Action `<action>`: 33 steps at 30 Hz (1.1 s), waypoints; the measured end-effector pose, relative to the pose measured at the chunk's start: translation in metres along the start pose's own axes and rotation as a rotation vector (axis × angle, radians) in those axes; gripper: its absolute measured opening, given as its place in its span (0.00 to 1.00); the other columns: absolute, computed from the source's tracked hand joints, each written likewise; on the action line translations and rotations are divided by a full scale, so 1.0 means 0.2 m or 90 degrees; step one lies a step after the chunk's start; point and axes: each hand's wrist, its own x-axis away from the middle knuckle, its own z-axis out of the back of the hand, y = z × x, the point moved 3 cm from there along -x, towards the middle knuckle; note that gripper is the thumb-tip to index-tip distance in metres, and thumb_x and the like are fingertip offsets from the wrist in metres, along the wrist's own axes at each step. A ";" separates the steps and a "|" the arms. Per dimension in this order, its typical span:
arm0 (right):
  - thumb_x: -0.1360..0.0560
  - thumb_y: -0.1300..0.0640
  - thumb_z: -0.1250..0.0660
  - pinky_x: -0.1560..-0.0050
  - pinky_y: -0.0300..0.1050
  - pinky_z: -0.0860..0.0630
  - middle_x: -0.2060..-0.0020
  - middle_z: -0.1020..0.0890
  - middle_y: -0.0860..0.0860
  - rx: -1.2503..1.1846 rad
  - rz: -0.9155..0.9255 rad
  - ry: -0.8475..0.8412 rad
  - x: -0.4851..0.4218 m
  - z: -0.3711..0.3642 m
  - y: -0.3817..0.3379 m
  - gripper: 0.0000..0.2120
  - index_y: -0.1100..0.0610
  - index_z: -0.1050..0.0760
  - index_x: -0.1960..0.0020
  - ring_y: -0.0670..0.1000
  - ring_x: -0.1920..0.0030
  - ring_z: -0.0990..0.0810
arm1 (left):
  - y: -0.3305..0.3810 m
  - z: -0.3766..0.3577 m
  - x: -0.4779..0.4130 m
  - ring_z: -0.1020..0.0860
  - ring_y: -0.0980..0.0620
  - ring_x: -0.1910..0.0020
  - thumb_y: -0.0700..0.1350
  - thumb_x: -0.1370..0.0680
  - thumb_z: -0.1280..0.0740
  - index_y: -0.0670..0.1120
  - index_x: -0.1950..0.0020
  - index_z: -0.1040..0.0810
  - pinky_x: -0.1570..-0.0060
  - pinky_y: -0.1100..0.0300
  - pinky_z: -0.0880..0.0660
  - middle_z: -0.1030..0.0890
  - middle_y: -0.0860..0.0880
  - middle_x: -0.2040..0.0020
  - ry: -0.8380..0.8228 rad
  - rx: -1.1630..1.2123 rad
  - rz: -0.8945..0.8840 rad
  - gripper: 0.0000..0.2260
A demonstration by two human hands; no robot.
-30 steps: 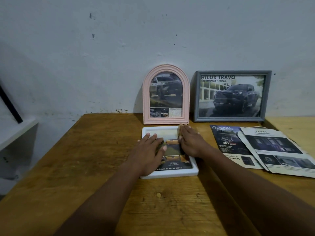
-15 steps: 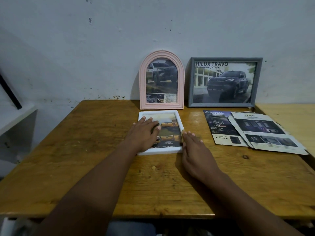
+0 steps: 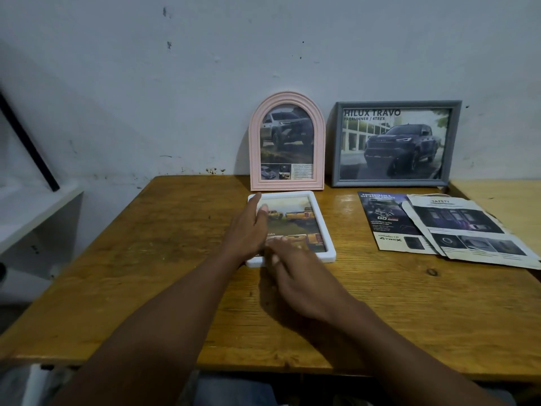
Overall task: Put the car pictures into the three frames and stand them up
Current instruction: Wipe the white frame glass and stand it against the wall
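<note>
White rectangular plastic frame (image 3: 322, 257), car picture (image 3: 295, 224) inside, lies flat on the wooden table (image 3: 175, 259) before the pink arched frame (image 3: 255, 159); my left hand (image 3: 248, 232) rests straight-fingered along its left rim, my right hand (image 3: 298, 273) touches its near edge, fingers unbent; best raised by both rims, evenly

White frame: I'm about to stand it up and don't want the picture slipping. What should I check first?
1. Picture fills white frame: ok.
2. Frame's back closed: cannot tell, it faces the table.
3. Left hand on left rim: ok.
4. Right hand gripping near rim: cannot tell, blurred.
5. Pink frame and grey frame upright at the wall: ok.
</note>
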 end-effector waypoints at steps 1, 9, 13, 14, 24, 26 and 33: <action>0.16 0.56 0.46 0.39 0.48 0.27 0.43 0.23 0.47 -0.051 -0.015 0.067 0.00 0.07 0.03 0.16 0.55 0.28 0.31 0.46 0.43 0.26 | 0.00 0.02 0.01 0.27 0.47 0.31 0.69 0.22 0.51 0.62 0.21 0.40 0.34 0.42 0.26 0.28 0.50 0.26 0.016 0.028 -0.001 0.30; 0.15 0.56 0.46 0.54 0.41 0.34 0.39 0.22 0.56 -0.030 -0.176 0.140 -0.27 0.28 0.42 0.17 0.59 0.30 0.29 0.47 0.49 0.29 | 0.17 -0.06 0.30 0.44 0.55 0.20 0.59 0.17 0.39 0.54 0.18 0.43 0.24 0.54 0.42 0.41 0.54 0.18 -0.064 -0.229 -0.222 0.29; 0.15 0.52 0.48 0.37 0.53 0.31 0.34 0.25 0.58 0.046 -0.150 0.049 -0.35 0.14 0.54 0.16 0.56 0.31 0.32 0.60 0.31 0.30 | 0.16 -0.14 0.40 0.46 0.53 0.19 0.59 0.16 0.44 0.52 0.17 0.43 0.23 0.53 0.47 0.41 0.51 0.18 -0.153 -0.381 -0.313 0.28; 0.15 0.51 0.49 0.29 0.57 0.36 0.28 0.30 0.58 0.099 -0.149 0.026 -0.35 0.10 0.57 0.19 0.56 0.34 0.28 0.60 0.25 0.36 | 0.15 -0.13 0.40 0.45 0.51 0.19 0.57 0.15 0.46 0.52 0.18 0.42 0.22 0.52 0.48 0.39 0.51 0.18 -0.156 -0.404 -0.313 0.26; 0.15 0.50 0.52 0.24 0.59 0.51 0.21 0.43 0.57 0.159 -0.133 -0.008 -0.35 0.08 0.60 0.23 0.57 0.40 0.23 0.56 0.20 0.50 | 0.07 -0.04 0.42 0.47 0.50 0.18 0.53 0.13 0.54 0.49 0.20 0.38 0.21 0.53 0.52 0.39 0.48 0.18 -0.042 -0.496 -0.166 0.23; 0.15 0.50 0.52 0.24 0.59 0.50 0.21 0.42 0.57 0.164 -0.126 -0.001 -0.35 0.08 0.60 0.23 0.57 0.39 0.24 0.56 0.20 0.50 | 0.07 -0.03 0.42 0.45 0.51 0.19 0.50 0.13 0.49 0.49 0.21 0.35 0.22 0.55 0.53 0.37 0.49 0.19 -0.006 -0.485 -0.167 0.21; 0.16 0.47 0.52 0.23 0.58 0.51 0.20 0.44 0.56 0.174 -0.128 -0.002 -0.35 0.08 0.61 0.24 0.56 0.40 0.23 0.55 0.20 0.50 | 0.06 0.08 0.34 0.36 0.49 0.22 0.44 0.20 0.30 0.50 0.25 0.28 0.24 0.54 0.40 0.30 0.48 0.23 0.088 -0.465 -0.091 0.24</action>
